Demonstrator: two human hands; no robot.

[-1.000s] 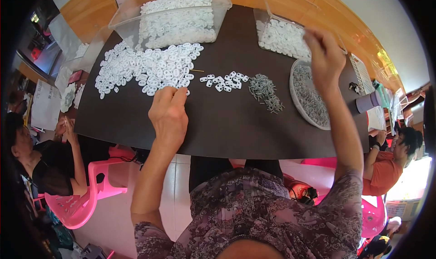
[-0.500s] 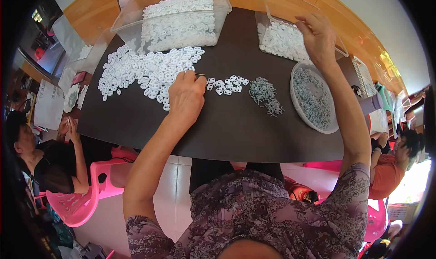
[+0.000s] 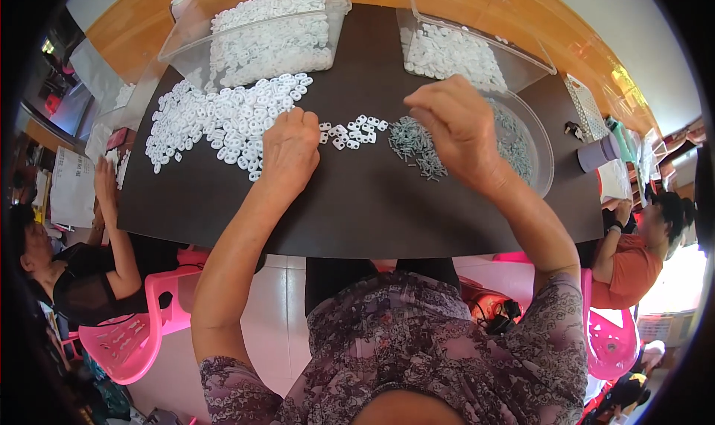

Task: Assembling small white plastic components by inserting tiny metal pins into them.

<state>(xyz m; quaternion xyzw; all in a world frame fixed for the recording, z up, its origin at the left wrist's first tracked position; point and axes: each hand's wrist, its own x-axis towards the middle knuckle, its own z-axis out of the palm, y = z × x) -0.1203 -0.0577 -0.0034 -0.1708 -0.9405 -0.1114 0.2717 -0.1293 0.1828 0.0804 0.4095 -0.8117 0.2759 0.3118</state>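
My left hand [image 3: 290, 153] is closed, its fingertips bent down between a big heap of white oval plastic pieces with holes [image 3: 223, 119] and a small group of similar white pieces [image 3: 357, 132]. Whatever those fingers hold is hidden. My right hand [image 3: 460, 131] hovers over the right side of a small pile of grey screws [image 3: 417, 148], thumb and fingers drawn together. I cannot make out anything in that pinch. Behind this hand, partly covered by it, lies a round shallow clear dish [image 3: 547, 160] with more grey screws.
Two clear plastic bins, one at the back left [image 3: 339, 23] and one at the back right [image 3: 532, 56], hold more white pieces. A purple-grey cup [image 3: 598, 154] stands at the right edge. People sit on pink chairs at left and right, the left chair [image 3: 153, 328] close by.
My right hand has come down and left from above the back right bin to the screw pile. A thin gold-coloured stick by my left fingers no longer shows. The whole view has shifted slightly.
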